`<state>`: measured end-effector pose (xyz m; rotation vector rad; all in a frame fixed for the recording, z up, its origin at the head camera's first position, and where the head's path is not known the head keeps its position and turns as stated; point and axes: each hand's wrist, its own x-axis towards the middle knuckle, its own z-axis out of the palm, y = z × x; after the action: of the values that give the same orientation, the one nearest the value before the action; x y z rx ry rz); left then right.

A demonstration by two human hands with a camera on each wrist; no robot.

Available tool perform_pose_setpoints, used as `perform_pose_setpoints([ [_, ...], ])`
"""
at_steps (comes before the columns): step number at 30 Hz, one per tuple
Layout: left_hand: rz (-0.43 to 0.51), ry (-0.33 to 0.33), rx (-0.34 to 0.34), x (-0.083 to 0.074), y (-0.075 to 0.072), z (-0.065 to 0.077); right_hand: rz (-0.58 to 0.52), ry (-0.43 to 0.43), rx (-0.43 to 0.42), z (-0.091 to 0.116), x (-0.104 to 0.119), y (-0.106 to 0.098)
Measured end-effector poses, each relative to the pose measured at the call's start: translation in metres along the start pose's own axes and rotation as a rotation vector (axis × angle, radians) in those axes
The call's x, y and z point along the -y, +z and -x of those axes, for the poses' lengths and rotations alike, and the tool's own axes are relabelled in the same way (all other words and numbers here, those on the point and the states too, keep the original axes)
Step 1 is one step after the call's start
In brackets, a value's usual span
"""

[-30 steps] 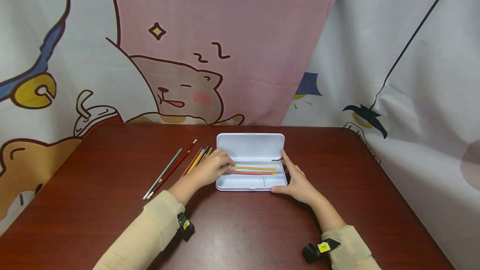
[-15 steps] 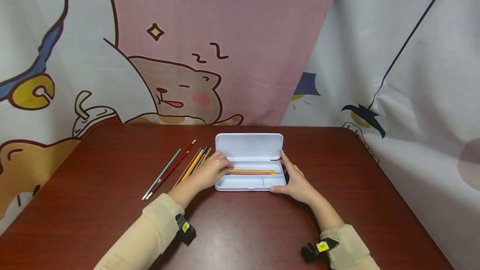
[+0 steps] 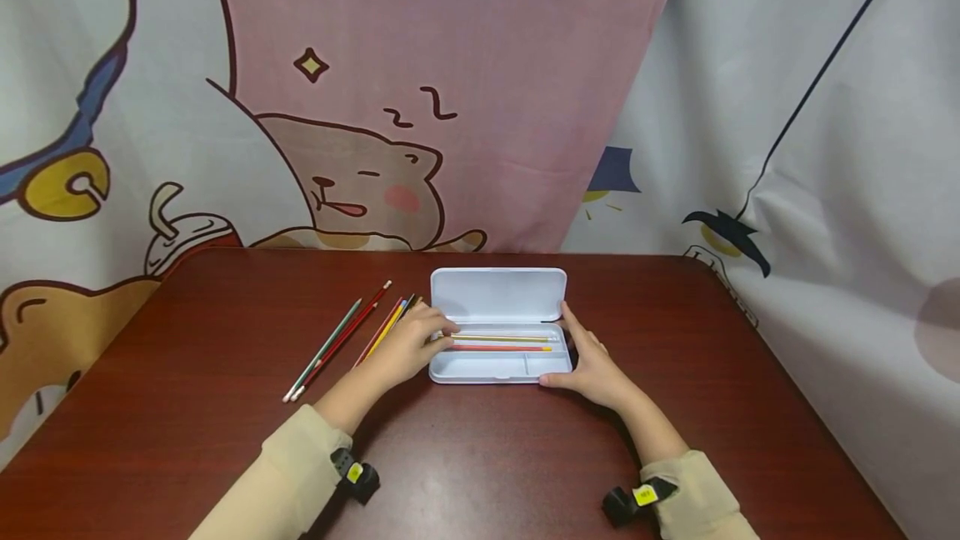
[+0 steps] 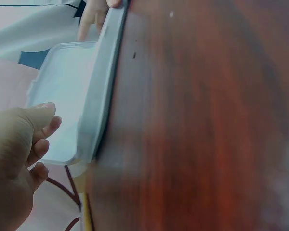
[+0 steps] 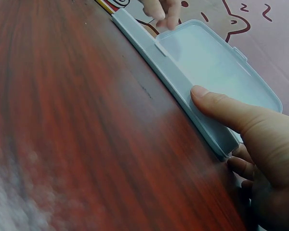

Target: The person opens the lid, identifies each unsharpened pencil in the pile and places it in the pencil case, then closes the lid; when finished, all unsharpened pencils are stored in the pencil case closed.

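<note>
Slid left hand (image 3: pixel 411 342) slightly left – loose near two pencils (image 3: pixel 502 348) – gripping white case (image 3: pixel 480 368) at right with right hand (image 3: pixel 595 367).

Moderate, even light fills the head view, apparently from above, leaving a pale glare on the near middle of the table (image 3: pixel 480 448) and a soft shadow beside the left sleeve (image 3: pixel 281 469). Gentle grey shading marks the folds of the fabric backdrop (image 3: pixel 840 148). The left wrist view is hazy and bluish, the pencil case (image 4: pixel 70 91) washed out. The right wrist view is dimmer, with whitish glare bottom left and the left hand (image 5: pixel 160 10) slightly blurred.
</note>
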<state>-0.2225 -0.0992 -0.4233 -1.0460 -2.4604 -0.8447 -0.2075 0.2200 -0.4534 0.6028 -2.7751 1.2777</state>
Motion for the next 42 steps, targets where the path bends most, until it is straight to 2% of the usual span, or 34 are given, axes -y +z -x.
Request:
perform_pose_setpoints([
  [3,0.045,-0.005,-0.043,-0.002,-0.007,0.007,-0.005,0.006,-0.001,0.000,0.000,0.000],
  [7,0.078,-0.053,-0.086,-0.005,-0.016,0.018,-0.002,0.003,-0.003,0.001,0.000,0.000],
  [13,0.049,-0.103,-0.144,-0.004,-0.028,0.036,-0.006,-0.003,-0.005,0.001,-0.001,0.000],
  [19,0.022,-0.123,-0.191,0.001,-0.038,0.054,0.003,0.004,0.001,0.001,0.000,0.000],
  [29,-0.023,-0.200,-0.200,0.013,-0.053,0.079,0.012,0.003,-0.004,0.001,-0.001,0.000],
  [34,-0.048,-0.266,-0.185,0.019,-0.059,0.093,0.015,0.002,-0.006,0.000,-0.001,0.001],
  [42,-0.062,-0.319,-0.163,0.030,-0.061,0.111,0.022,0.012,-0.003,0.000,-0.001,0.001],
])
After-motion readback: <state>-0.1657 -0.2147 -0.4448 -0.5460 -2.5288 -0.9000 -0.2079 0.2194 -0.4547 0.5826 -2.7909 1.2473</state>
